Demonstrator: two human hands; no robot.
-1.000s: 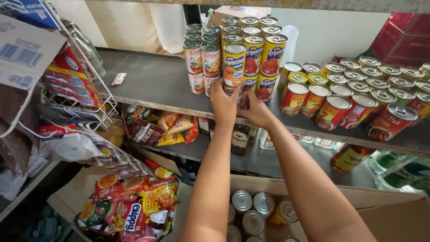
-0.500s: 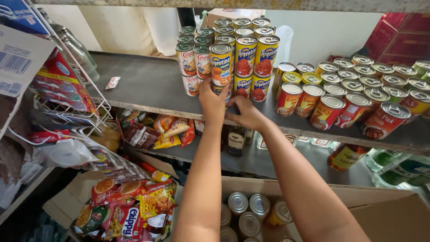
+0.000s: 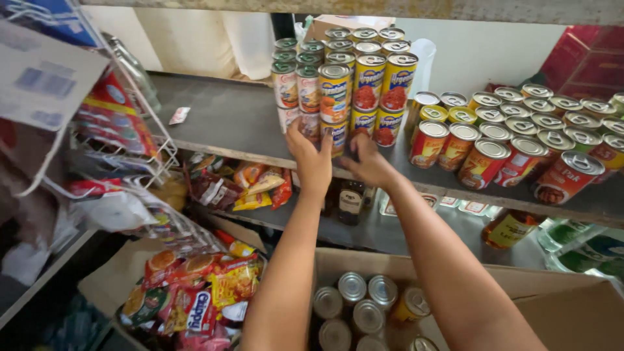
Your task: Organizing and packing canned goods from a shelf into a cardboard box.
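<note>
Both hands are at the front edge of the grey shelf (image 3: 221,123), at the foot of a two-tier stack of cans (image 3: 344,84); the left hand (image 3: 312,159) is clasped around a bottom-tier can (image 3: 337,135) with a yellow-and-blue label, thumb on its right side; the right hand (image 3: 368,162) rests with fingers bent against the base of the neighbouring yellow cans (image 3: 383,123), though whether it actually grips one cannot be told.

The can is judged rigid, moderately heavy and smooth-walled, so somewhat slippery; best taken around the cylindrical wall at mid-height; the stacked upper tier looks liable to topple if the base shifts.

Just to the right, red-labelled cans (image 3: 520,146) lie tilted in close rows, leaving little room; to the left the shelf is bare up to a wire rack (image 3: 123,149) holding packets. Below stands an open cardboard box (image 3: 520,286) of silver-topped cans (image 3: 364,305), beside snack packets (image 3: 195,299).
</note>
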